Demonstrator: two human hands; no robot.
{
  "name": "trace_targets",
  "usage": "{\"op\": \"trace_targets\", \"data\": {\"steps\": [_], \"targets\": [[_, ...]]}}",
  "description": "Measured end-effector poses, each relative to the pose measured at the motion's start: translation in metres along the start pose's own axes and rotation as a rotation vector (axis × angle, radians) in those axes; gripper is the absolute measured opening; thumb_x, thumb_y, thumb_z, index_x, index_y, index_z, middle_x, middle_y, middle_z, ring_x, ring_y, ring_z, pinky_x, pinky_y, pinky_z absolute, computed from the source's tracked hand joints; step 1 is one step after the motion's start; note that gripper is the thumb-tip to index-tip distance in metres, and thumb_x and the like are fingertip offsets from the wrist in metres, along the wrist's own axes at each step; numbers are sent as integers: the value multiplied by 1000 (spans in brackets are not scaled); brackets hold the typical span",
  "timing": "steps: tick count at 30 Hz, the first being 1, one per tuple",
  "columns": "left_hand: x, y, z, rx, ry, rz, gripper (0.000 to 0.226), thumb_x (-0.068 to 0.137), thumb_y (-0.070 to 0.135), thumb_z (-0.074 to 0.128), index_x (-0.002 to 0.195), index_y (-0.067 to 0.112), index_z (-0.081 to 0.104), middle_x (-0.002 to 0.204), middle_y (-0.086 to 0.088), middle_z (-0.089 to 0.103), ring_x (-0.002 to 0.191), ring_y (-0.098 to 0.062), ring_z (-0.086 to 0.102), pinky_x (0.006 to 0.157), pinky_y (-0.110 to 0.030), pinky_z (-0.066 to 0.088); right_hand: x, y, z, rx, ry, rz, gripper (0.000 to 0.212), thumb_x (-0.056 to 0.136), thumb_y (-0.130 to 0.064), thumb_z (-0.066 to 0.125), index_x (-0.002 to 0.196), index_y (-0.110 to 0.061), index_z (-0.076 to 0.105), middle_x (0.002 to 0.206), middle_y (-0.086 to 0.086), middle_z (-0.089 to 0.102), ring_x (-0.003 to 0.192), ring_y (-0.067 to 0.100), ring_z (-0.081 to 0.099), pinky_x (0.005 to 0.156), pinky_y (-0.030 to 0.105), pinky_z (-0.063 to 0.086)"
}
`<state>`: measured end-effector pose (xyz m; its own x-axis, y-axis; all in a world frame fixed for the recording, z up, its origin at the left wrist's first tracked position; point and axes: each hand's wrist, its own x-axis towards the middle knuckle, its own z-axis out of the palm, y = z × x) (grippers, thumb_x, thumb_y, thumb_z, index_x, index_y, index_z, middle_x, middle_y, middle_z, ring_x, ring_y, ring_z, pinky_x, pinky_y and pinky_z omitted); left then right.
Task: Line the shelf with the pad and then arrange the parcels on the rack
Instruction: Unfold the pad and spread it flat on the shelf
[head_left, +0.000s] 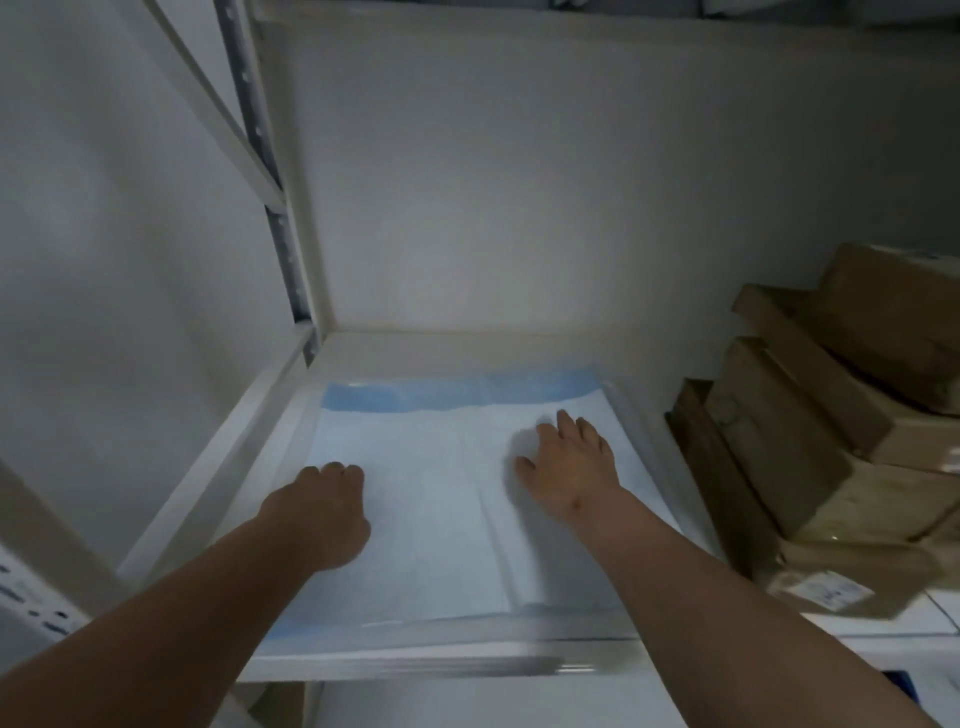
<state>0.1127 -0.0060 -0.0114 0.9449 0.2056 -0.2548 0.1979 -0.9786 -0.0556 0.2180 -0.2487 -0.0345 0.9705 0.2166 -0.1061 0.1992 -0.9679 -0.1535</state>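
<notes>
Pale blue and white, the single pad (415, 499) lies flat on the white shelf (415, 667), covering most of its surface, with a darker blue border along the far edge and a fold ridge running near to far just right of centre. Both hands rest on the pad: the left hand (324, 512) at the near left, its fingers bent under at the knuckles and gripping nothing that can be seen; the right hand (566, 470) farther in and to the right, fingers spread and pressing flat. The brown parcels (831, 452) sit stacked to the right of the pad, level with the shelf and nearer the right hand, their long sides running near to far. At least four parcels can be counted; blur hides any others.
</notes>
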Motion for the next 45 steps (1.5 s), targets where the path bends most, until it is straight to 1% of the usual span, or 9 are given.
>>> {"op": "trace_targets", "data": {"steps": [5,11,19,25,29,32,35,40,45], "targets": [[3,-5,9,-25,-56,36,85,90,73,34,155,20,19,160,-5,26,143,-28,29,114,-44,33,-22,18,12,-3,-43,104,79,96,-65,26,156,-13,18,165,13,6,151,33,5,122,46,9],[3,-8,15,-9,-67,48,101,79,85,37,157,27,9,165,-1,8,149,-29,14,116,-50,26,-40,37,18,57,-33,162,80,93,-68,32,150,-13,30,162,13,18,148,33,16,121,45,15],[12,-14,20,-59,-76,46,92,85,79,39,157,32,7,166,4,1,151,-28,10,118,-53,21,-53,38,14,25,-36,144,78,93,-68,32,150,-15,31,159,9,24,145,34,22,119,44,20],[17,-6,16,-75,62,-28,64,93,67,36,144,29,39,152,-1,35,137,-27,35,109,-46,35,-44,37,-9,-77,-35,155,69,95,-65,31,142,-15,45,144,9,41,135,33,34,110,46,30],[29,-1,14,-98,107,-3,55,95,49,46,140,18,45,153,-5,33,138,-27,34,111,-41,36,-30,37,-14,-77,76,82,57,98,-50,40,139,-11,45,142,12,39,133,33,31,109,43,31],[39,4,10,-162,29,-21,56,90,34,53,139,9,43,155,-10,30,141,-29,31,113,-41,35,-12,44,-12,-46,13,28,65,98,-46,44,149,-8,30,159,14,16,147,33,11,118,40,22],[45,9,7,-189,-8,-51,56,83,33,58,131,6,47,147,-12,38,133,-31,41,107,-42,42,3,52,-3,-48,-104,-1,79,96,-51,41,155,-5,16,164,16,1,151,31,-1,122,37,10],[54,12,2,-165,-43,-103,61,76,38,61,127,8,48,142,-10,42,125,-31,47,98,-43,48,16,59,1,31,-151,55,98,84,-69,44,156,-9,15,165,10,3,151,28,3,123,37,13],[67,8,-3,-97,-51,-140,57,92,36,45,142,10,39,156,-9,28,138,-33,35,110,-43,39,30,55,-11,-14,-135,123,102,85,-75,38,155,-4,19,161,13,14,146,35,16,118,43,23]]}}
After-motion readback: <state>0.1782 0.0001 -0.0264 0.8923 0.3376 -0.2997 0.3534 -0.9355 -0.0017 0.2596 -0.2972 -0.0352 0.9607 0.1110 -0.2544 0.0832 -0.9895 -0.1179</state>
